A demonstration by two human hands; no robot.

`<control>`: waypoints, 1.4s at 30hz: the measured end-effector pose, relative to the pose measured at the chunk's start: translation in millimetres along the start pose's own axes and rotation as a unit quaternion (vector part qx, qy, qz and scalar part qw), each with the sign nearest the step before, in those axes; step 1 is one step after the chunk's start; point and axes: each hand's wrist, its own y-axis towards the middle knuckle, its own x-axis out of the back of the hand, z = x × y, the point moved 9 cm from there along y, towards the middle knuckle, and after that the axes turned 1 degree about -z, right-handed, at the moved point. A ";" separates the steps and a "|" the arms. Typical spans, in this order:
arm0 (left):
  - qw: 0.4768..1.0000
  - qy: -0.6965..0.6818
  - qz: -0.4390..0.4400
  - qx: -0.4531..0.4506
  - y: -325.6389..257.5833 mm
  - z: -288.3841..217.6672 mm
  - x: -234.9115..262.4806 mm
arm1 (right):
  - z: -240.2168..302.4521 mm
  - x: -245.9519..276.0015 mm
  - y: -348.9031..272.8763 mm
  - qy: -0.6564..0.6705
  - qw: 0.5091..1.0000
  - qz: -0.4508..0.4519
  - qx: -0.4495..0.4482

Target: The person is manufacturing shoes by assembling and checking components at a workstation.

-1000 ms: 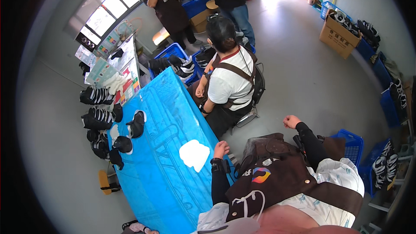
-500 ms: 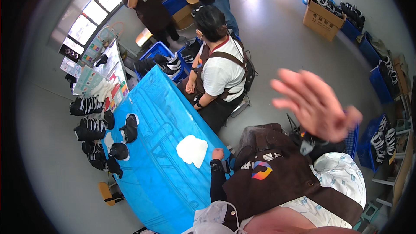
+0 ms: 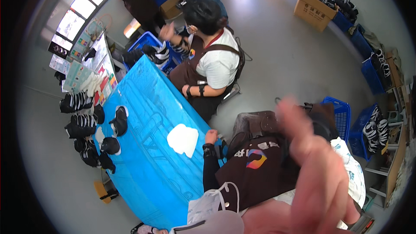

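Observation:
My left hand rests as a loose fist at the right edge of the blue-covered table; nothing shows in it. An irregular flat white piece lies on the cover just left of that hand. Close up and blurred, my right hand is raised over my lap, apart from the table. One finger stretches up and away, the others are partly hidden, and no object is visible in it. Black shoes with pale soles stand at the table's left side.
A seated co-worker in a white shirt and brown apron is at the table's far right side, one hand raised. Two people stand beyond. Blue baskets and a cardboard box of shoes line the right. Striped shoes stand farther left.
My right hand has swung down and closer from its raised, spread pose. The seated co-worker has lifted one hand. The view has shifted slightly; my left hand stays by the table edge.

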 end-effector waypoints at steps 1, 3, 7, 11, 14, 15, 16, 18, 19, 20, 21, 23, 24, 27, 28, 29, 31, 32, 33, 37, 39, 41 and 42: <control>0.999 -0.004 -0.031 0.041 -27.0 50.7 15.8 | -21.6 13.8 -5.9 -0.113 0.990 0.003 -0.082; 0.990 -0.088 -0.066 0.089 -20.7 66.6 31.3 | -46.4 22.6 -10.3 -0.328 0.915 0.031 -0.233; 0.994 0.016 -0.094 -0.049 34.2 -115.7 12.7 | -85.1 95.5 -169.7 -0.463 0.748 0.011 -0.476; 0.985 -0.008 -0.122 -0.124 60.1 -233.4 32.7 | -88.6 119.5 -256.5 -0.415 0.650 -0.065 -0.633; 0.940 0.106 -0.225 -0.234 64.3 -279.5 37.6 | -82.0 120.8 -283.8 -0.456 0.615 -0.083 -0.638; 0.926 0.176 -0.235 -0.236 61.0 -290.5 25.6 | -77.9 121.8 -288.2 -0.458 0.613 -0.083 -0.638; 0.907 0.246 -0.245 -0.238 55.2 -302.1 17.7 | -74.5 122.2 -294.0 -0.430 0.618 -0.095 -0.651; 0.961 0.163 -0.083 -0.208 54.7 -296.1 0.8 | -75.5 124.1 -298.8 -0.400 0.627 -0.103 -0.661; 0.979 0.074 0.087 -0.169 47.1 -287.6 -24.3 | -81.6 118.1 -300.2 -0.305 0.680 -0.134 -0.653; 0.977 0.053 0.098 -0.182 29.3 -287.0 -27.9 | -86.7 111.4 -299.8 -0.205 0.725 -0.163 -0.637; 0.970 0.040 0.159 -0.178 4.1 -297.4 -31.5 | -86.7 113.8 -298.7 -0.206 0.724 -0.165 -0.637; 0.965 0.023 0.203 -0.165 -38.4 -299.0 -19.5 | -108.8 91.3 -283.7 -0.028 0.754 -0.127 -0.644; 0.958 0.003 0.235 -0.162 -55.7 -293.3 -20.0 | -117.5 86.1 -277.5 -0.023 0.756 -0.119 -0.643; 0.940 -0.062 0.302 -0.150 -91.3 -295.4 -24.7 | -134.3 77.8 -260.4 -0.015 0.832 -0.058 -0.551; 0.942 -0.082 0.297 -0.136 -99.2 -290.9 -23.7 | -138.6 73.1 -259.0 -0.010 0.833 -0.055 -0.550; 0.943 -0.083 0.293 -0.133 -104.9 -289.0 -22.5 | -138.5 75.2 -249.5 -0.098 0.852 -0.048 -0.512; 0.939 -0.104 0.295 -0.142 -118.6 -292.7 -21.0 | -140.8 73.2 -238.6 -0.113 0.863 -0.047 -0.490; 0.940 -0.106 0.293 -0.140 -123.3 -294.5 -20.6 | -138.6 70.7 -234.3 -0.111 0.864 -0.045 -0.490; 0.939 -0.111 0.290 -0.144 -130.0 -300.6 -18.1 | -135.7 69.3 -231.3 -0.086 0.856 -0.078 -0.503; 0.936 -0.120 0.290 -0.162 -142.0 -306.3 -19.9 | -134.2 61.7 -232.9 -0.067 0.848 -0.109 -0.514; 0.936 -0.091 0.268 -0.208 -146.7 -315.0 -17.9 | -127.9 57.5 -232.5 -0.076 0.855 -0.112 -0.501; 0.933 -0.061 0.247 -0.256 -149.9 -329.5 -17.1 | -122.4 37.1 -232.6 0.055 0.847 -0.091 -0.520; 0.922 -0.094 0.272 -0.258 -156.9 -345.3 -18.0 | -118.6 36.4 -230.8 0.051 0.848 -0.094 -0.519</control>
